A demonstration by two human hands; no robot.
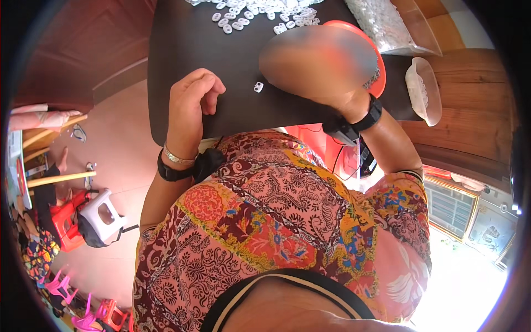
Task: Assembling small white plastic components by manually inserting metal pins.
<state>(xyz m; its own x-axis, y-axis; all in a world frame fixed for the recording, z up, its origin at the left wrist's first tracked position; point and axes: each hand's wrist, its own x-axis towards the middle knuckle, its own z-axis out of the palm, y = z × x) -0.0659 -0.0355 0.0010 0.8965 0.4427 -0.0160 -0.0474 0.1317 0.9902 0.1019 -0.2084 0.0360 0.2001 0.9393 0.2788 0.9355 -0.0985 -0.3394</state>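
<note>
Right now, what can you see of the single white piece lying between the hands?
The white piece is small, plastic-looking, with a rounded outline and dark spots, possibly holes. It lies loose on the dark table, apart from the pile, with the left hand to its left. Neither hand visibly touches it.

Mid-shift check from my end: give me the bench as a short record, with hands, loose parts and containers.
Left hand: loosely curled over the dark table; no part visible in it
Right hand: at the red dish; blurred, so grip cannot be told
Single part: one small white piece, between the hands
Heap: many white pieces at the table's far side
Far right: clear bin with a filled plastic bag
Right edge: translucent tray with some contents, kind unclear
</note>
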